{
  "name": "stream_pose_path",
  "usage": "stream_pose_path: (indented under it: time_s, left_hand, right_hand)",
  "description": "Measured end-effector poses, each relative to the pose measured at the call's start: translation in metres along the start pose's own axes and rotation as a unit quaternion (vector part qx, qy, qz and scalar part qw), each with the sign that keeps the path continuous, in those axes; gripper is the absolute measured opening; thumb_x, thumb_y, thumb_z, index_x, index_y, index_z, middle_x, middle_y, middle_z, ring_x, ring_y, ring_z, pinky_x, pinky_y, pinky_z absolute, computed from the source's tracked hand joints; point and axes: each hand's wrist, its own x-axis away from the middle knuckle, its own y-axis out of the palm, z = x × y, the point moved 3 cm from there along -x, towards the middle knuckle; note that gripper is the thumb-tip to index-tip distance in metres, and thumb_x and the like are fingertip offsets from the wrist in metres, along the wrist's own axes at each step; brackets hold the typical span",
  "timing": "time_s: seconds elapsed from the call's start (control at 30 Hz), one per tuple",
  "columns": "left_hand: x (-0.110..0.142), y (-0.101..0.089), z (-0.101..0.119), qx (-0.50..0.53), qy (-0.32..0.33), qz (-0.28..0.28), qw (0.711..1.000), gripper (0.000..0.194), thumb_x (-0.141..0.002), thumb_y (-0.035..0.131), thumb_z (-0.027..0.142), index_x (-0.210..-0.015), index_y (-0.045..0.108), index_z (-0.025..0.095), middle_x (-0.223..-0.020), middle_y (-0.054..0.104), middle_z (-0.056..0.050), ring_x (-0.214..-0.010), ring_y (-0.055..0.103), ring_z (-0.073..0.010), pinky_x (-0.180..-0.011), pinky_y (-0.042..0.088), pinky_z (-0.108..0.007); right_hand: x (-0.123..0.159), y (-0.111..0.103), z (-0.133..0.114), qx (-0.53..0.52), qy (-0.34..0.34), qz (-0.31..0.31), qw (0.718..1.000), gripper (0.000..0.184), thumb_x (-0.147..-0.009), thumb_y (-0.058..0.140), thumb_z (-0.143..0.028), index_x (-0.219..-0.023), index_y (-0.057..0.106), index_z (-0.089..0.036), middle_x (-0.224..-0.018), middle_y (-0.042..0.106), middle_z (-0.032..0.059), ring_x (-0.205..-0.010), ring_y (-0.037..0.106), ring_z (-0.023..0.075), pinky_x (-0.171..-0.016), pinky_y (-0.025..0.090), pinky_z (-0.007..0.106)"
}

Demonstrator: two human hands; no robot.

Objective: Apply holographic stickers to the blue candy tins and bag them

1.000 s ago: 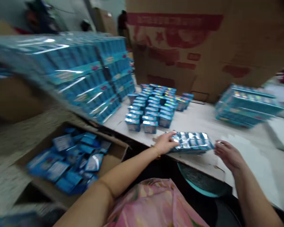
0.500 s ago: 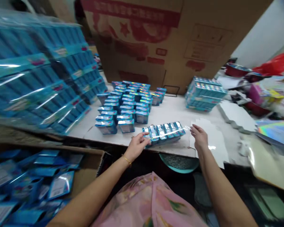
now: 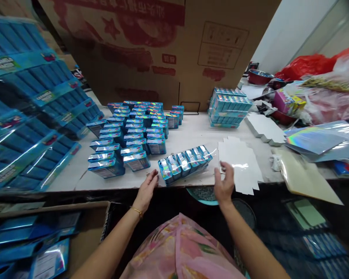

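Observation:
A row of small blue boxes (image 3: 184, 163) in a loose clear plastic wrap lies slanted near the table's front edge. Just left of its near end, my left hand (image 3: 145, 192) is open, fingers stretched and close together, with nothing visible in it. My right hand (image 3: 224, 182) is off the row's right end, thumb and fingers apart and holding nothing I can see. It hovers over or beside a white die-cut card sheet (image 3: 238, 161). Many more blue boxes (image 3: 136, 161) stand upright in rows to the left.
Wrapped blue packs are stacked (image 3: 228, 110) at the back right, near white card sheets (image 3: 264, 128). A large cardboard carton (image 3: 186, 46) stands behind. Wrapped blue packs (image 3: 43, 93) rise at left. An open carton (image 3: 90, 232) holds blue boxes below. A turquoise basin (image 3: 206, 201) sits under the edge.
My left hand has come away from the wrapped row, and my right hand has drawn back from its wrap end. The row lies more slanted. The camera view has turned to the right.

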Motion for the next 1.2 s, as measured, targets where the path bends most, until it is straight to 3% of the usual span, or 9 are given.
stream_pose_path:
  time_s: [0.07, 0.13, 0.27, 0.4, 0.47, 0.6, 0.8, 0.97, 1.2]
  left_hand:
    - [-0.005, 0.006, -0.004, -0.018, 0.044, -0.083, 0.995, 0.067, -0.068, 0.057, 0.040, -0.128, 0.035, 0.020, -0.133, 0.040, -0.009, -0.119, 0.039, -0.0218, -0.093, 0.036, -0.032]
    - [-0.009, 0.008, -0.005, -0.051, 0.078, -0.128, 0.987, 0.073, -0.067, 0.060, 0.036, -0.132, 0.029, 0.021, -0.134, 0.037, -0.009, -0.121, 0.037, -0.0226, -0.097, 0.033, -0.035]
    - [-0.024, 0.000, 0.004, -0.137, 0.130, -0.097, 0.977, 0.085, -0.058, 0.067, 0.034, -0.132, 0.027, 0.022, -0.138, 0.028, -0.011, -0.122, 0.034, -0.0262, -0.098, 0.032, -0.039]
    - [-0.034, 0.009, 0.013, -0.148, 0.149, -0.150, 0.966, 0.092, -0.052, 0.071, 0.033, -0.131, 0.026, 0.021, -0.130, 0.040, -0.010, -0.119, 0.038, -0.0258, -0.099, 0.029, -0.040]
    - [-0.029, 0.019, 0.012, -0.160, 0.156, -0.119, 0.968, 0.086, -0.051, 0.072, 0.035, -0.127, 0.033, 0.019, -0.124, 0.046, -0.011, -0.114, 0.043, -0.0257, -0.098, 0.029, -0.040]
    - [-0.004, 0.046, 0.005, -0.226, 0.179, 0.015, 0.957, 0.072, -0.053, 0.071, 0.038, -0.115, 0.043, 0.016, -0.110, 0.051, -0.011, -0.104, 0.047, -0.0267, -0.091, 0.035, -0.041]
    - [0.006, 0.071, 0.003, -0.266, 0.245, -0.027, 0.932, 0.026, -0.078, 0.045, 0.033, -0.097, 0.055, 0.018, -0.097, 0.055, -0.008, -0.089, 0.053, -0.0202, -0.080, 0.041, -0.033]
    - [-0.015, 0.073, -0.003, -0.339, 0.247, -0.059, 0.906, 0.024, -0.080, 0.038, 0.030, -0.082, 0.059, 0.018, -0.079, 0.059, -0.006, -0.077, 0.055, -0.0189, -0.073, 0.042, -0.031]
    - [-0.016, 0.074, -0.008, -0.443, 0.294, -0.055, 0.845, 0.027, -0.080, 0.035, 0.028, -0.068, 0.058, 0.017, -0.069, 0.056, -0.006, -0.070, 0.053, -0.0186, -0.067, 0.041, -0.031]
  right_hand:
    - [-0.025, -0.006, -0.013, 0.032, -0.052, 0.005, 0.998, 0.029, -0.080, 0.046, -0.029, -0.107, 0.052, -0.020, -0.105, 0.053, 0.0096, -0.101, 0.048, 0.0218, -0.086, 0.040, 0.041]
    - [-0.029, 0.003, -0.036, 0.034, -0.135, -0.110, 0.984, 0.026, -0.080, 0.047, -0.031, -0.102, 0.056, -0.021, -0.101, 0.056, 0.0085, -0.100, 0.049, 0.0214, -0.088, 0.039, 0.040]
    - [0.021, 0.048, -0.080, 0.088, -0.244, -0.285, 0.923, 0.052, -0.074, 0.054, -0.045, -0.119, 0.048, -0.020, -0.121, 0.049, 0.0094, -0.116, 0.037, 0.0264, -0.097, 0.031, 0.041]
    - [0.057, 0.089, -0.081, 0.160, -0.262, -0.279, 0.910, 0.056, -0.078, 0.050, -0.041, -0.129, 0.037, -0.019, -0.132, 0.039, 0.0072, -0.125, 0.025, 0.0271, -0.102, 0.017, 0.045]
    - [0.053, 0.091, -0.068, 0.175, -0.276, -0.276, 0.904, 0.047, -0.081, 0.047, -0.034, -0.126, 0.040, -0.020, -0.129, 0.044, 0.0055, -0.123, 0.029, 0.0252, -0.103, 0.013, 0.045]
    - [0.030, 0.055, -0.043, 0.194, -0.285, -0.291, 0.892, 0.040, -0.082, 0.047, -0.031, -0.121, 0.046, -0.025, -0.124, 0.049, 0.0030, -0.121, 0.032, 0.0244, -0.104, 0.010, 0.048]
    - [0.052, 0.001, -0.024, 0.195, -0.237, -0.218, 0.926, 0.029, -0.081, 0.046, -0.018, -0.108, 0.056, -0.020, -0.100, 0.061, 0.0078, -0.097, 0.052, 0.0204, -0.088, 0.037, 0.039]
    - [0.093, 0.032, -0.010, 0.138, -0.214, -0.310, 0.916, 0.026, -0.083, 0.040, -0.015, -0.101, 0.059, -0.016, -0.099, 0.062, 0.0081, -0.091, 0.056, 0.0168, -0.080, 0.045, 0.030]
    - [0.088, 0.056, -0.004, 0.169, -0.127, -0.301, 0.930, 0.032, -0.084, 0.035, -0.011, -0.107, 0.056, -0.014, -0.102, 0.062, 0.0083, -0.092, 0.056, 0.0179, -0.082, 0.046, 0.030]
